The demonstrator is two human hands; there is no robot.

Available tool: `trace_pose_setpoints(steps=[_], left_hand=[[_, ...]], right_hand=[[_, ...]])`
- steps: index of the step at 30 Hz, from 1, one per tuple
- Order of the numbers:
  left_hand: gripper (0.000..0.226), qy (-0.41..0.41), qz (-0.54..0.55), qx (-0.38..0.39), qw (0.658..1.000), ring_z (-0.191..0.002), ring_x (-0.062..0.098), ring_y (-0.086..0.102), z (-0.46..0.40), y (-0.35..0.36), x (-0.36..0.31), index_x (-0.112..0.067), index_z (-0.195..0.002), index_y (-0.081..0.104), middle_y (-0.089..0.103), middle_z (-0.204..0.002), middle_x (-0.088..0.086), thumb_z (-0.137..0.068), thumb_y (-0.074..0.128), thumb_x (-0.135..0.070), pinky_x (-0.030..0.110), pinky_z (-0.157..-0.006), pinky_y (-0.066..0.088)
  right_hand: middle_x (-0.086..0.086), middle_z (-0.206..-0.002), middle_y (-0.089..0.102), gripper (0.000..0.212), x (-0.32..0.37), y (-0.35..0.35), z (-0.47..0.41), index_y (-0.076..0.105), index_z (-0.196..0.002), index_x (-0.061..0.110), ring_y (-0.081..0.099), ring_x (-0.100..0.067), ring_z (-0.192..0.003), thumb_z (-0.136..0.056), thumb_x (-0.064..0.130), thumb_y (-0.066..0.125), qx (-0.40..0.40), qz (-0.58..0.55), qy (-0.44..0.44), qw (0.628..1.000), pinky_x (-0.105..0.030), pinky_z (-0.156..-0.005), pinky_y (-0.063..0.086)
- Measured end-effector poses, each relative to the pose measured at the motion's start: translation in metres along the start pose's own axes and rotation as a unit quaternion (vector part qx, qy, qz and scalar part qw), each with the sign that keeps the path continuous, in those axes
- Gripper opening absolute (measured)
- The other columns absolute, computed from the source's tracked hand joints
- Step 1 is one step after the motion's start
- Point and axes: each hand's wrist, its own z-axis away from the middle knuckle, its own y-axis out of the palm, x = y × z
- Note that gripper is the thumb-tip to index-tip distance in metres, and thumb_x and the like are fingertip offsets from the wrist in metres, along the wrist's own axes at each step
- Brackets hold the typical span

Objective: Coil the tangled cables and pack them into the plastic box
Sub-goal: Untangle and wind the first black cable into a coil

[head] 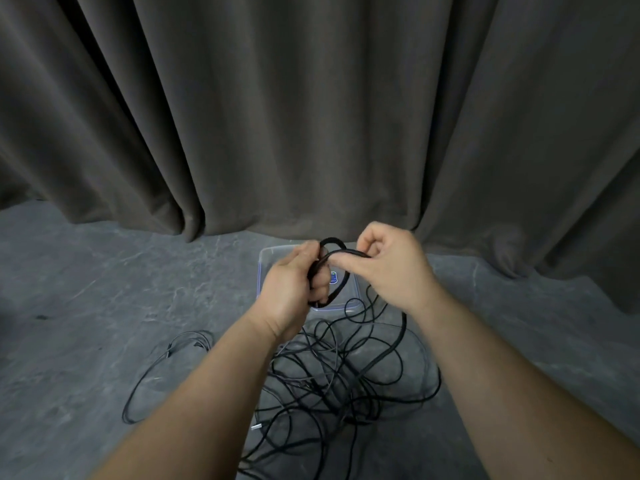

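My left hand (291, 289) grips a small coil of thick black cable (332, 247) held above the clear plastic box (268, 258), which stands on the floor by the curtain. My right hand (388, 268) pinches a loop of the same cable between thumb and fingers, right beside the left hand. The cable runs down from my right hand into a tangled heap of black cables (332, 379) on the floor between my forearms. My hands hide most of the box.
A separate thin dark cable (152, 372) loops on the grey floor to the left of the heap. A silver plug (255, 426) lies at the heap's near left edge. A dark pleated curtain (311, 116) hangs close behind the box.
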Motion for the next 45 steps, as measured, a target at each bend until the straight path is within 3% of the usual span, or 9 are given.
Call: trace_pose_setpoints(steps=[5, 15, 19, 22, 28, 32, 37, 42, 45], left_hand=[[0.032, 0.013, -0.005, -0.004, 1.000, -0.044, 0.009, 0.020, -0.002, -0.006, -0.002, -0.014, -0.072, 0.045, 0.027, -0.051, -0.006, -0.096, 0.048, -0.035, 0.025, -0.049, 0.022], [0.029, 0.041, 0.001, 0.033, 0.999, -0.043, 0.007, 0.021, 0.004, 0.004, -0.008, -0.014, -0.075, 0.040, 0.031, -0.048, -0.009, -0.102, 0.040, -0.024, 0.022, -0.047, 0.020], [0.039, 0.027, 0.030, 0.018, 0.999, -0.044, 0.009, 0.017, 0.004, 0.005, -0.009, -0.010, -0.075, 0.048, 0.025, -0.050, -0.005, -0.103, 0.032, -0.031, 0.028, -0.052, 0.020], [0.035, 0.032, 0.021, 0.031, 0.999, -0.045, 0.008, 0.018, 0.002, 0.004, -0.007, -0.011, -0.075, 0.045, 0.026, -0.051, -0.006, -0.104, 0.031, -0.026, 0.034, -0.058, 0.013], [0.032, 0.022, 0.059, 0.067, 0.996, -0.046, 0.009, 0.031, 0.001, 0.003, -0.004, -0.012, -0.076, 0.044, 0.032, -0.049, -0.006, -0.103, 0.034, -0.026, 0.026, -0.056, 0.027], [0.035, 0.000, 0.197, -0.007, 0.980, -0.040, 0.006, 0.020, -0.003, 0.002, -0.018, -0.019, -0.072, 0.042, 0.024, -0.046, -0.011, -0.102, 0.035, -0.035, 0.023, -0.052, 0.026], [0.040, 0.002, 0.335, -0.121, 0.934, -0.038, 0.006, 0.022, -0.011, -0.022, -0.028, -0.023, -0.068, 0.043, 0.022, -0.046, -0.010, -0.102, 0.036, -0.042, 0.019, -0.050, 0.027], [0.041, 0.027, 0.370, -0.175, 0.912, -0.040, 0.007, 0.025, -0.013, -0.033, -0.033, -0.022, -0.068, 0.044, 0.026, -0.047, -0.010, -0.103, 0.036, -0.042, 0.019, -0.050, 0.032], [0.039, 0.032, 0.346, -0.179, 0.920, -0.041, 0.007, 0.026, -0.012, -0.034, -0.032, -0.022, -0.070, 0.044, 0.026, -0.049, -0.009, -0.103, 0.036, -0.042, 0.020, -0.052, 0.033]], right_hand=[[0.007, -0.055, 0.057, 0.022, 0.003, -0.012, -0.005, 0.067, -0.076, 0.015, 0.045, -0.007, -0.053, -0.083, -0.004, 0.060, 0.068, -0.126, 0.022, 0.989, -0.017, -0.053, 0.038], [0.013, -0.093, 0.073, 0.024, -0.014, 0.012, -0.002, 0.070, -0.097, 0.038, 0.066, -0.003, -0.097, -0.097, 0.019, 0.054, 0.000, -0.133, 0.007, 0.991, -0.027, -0.094, 0.049], [0.026, -0.074, 0.066, 0.024, -0.014, 0.017, -0.001, 0.068, -0.101, 0.038, 0.059, 0.006, -0.080, -0.100, 0.025, 0.049, 0.011, -0.150, 0.032, 0.988, -0.021, -0.081, 0.045], [0.013, -0.076, 0.067, 0.021, -0.013, 0.020, -0.003, 0.073, -0.096, 0.028, 0.060, -0.012, -0.083, -0.088, 0.040, 0.059, -0.003, -0.202, 0.059, 0.978, -0.038, -0.083, 0.050], [0.002, -0.057, 0.049, 0.021, -0.011, 0.018, -0.005, 0.067, -0.074, 0.016, 0.045, -0.013, -0.057, -0.092, 0.024, 0.062, -0.039, -0.273, 0.087, 0.957, -0.034, -0.065, 0.041], [-0.001, -0.065, 0.064, 0.027, -0.014, 0.021, -0.001, 0.060, -0.084, 0.014, 0.063, -0.016, -0.063, -0.093, 0.039, 0.058, 0.030, -0.235, 0.166, 0.957, -0.025, -0.061, 0.048], [0.002, -0.066, 0.059, 0.022, -0.022, 0.019, 0.006, 0.050, -0.084, 0.016, 0.066, -0.019, -0.068, -0.087, -0.005, 0.050, 0.170, -0.189, 0.233, 0.939, -0.027, -0.062, 0.048], [-0.005, -0.070, 0.058, 0.020, -0.020, 0.016, 0.006, 0.047, -0.087, 0.016, 0.060, -0.020, -0.062, -0.092, -0.004, 0.047, 0.183, -0.177, 0.269, 0.929, -0.031, -0.062, 0.049], [-0.005, -0.071, 0.057, 0.022, -0.023, 0.019, -0.002, 0.048, -0.085, 0.025, 0.054, -0.011, -0.045, -0.097, 0.005, 0.047, 0.077, -0.076, 0.194, 0.975, -0.029, -0.049, 0.050]])
